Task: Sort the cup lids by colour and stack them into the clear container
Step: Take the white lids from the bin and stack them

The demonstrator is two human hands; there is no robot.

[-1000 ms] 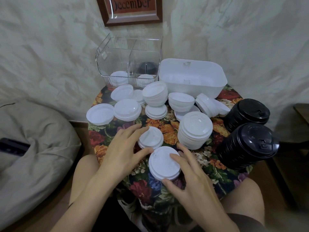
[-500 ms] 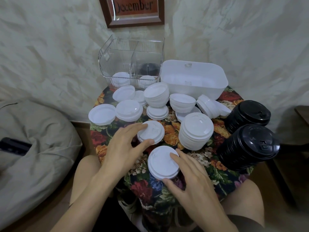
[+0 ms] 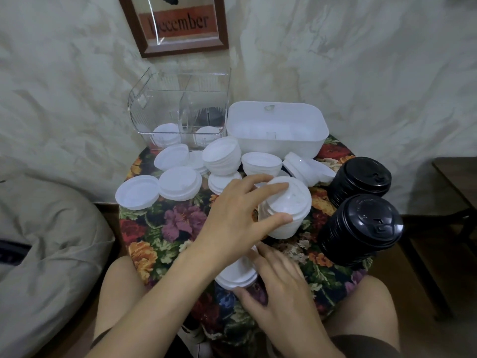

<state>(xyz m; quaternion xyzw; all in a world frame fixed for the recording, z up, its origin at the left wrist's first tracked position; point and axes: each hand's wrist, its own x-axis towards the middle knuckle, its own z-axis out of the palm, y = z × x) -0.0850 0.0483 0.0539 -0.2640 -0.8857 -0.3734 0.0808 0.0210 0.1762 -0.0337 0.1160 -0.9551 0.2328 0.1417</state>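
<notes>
About the tall stack of white lids (image 3: 289,202): judged light, thin-walled and springy, slick plastic, nested loosely enough to shear or spill if tipped. Best taken round the sides, low down, with a finger over the top to keep the pile together. Placed well in front of the clear container (image 3: 160,109) and off to its right, over the floral cloth (image 3: 180,220), leaning; lifted or not, impossible to tell. Clasped by the left hand (image 3: 232,218), spread wide: thumb against the near side, fingers laid over the top. Farther again from the clear container, at the near edge, a low stack of white lids (image 3: 235,276), pinched at its rim between thumb and curled fingers of the right hand (image 3: 281,288). Inside the clear container, a few white lids at the front. Well to its right, black lid stacks (image 3: 361,228), tilted.
</notes>
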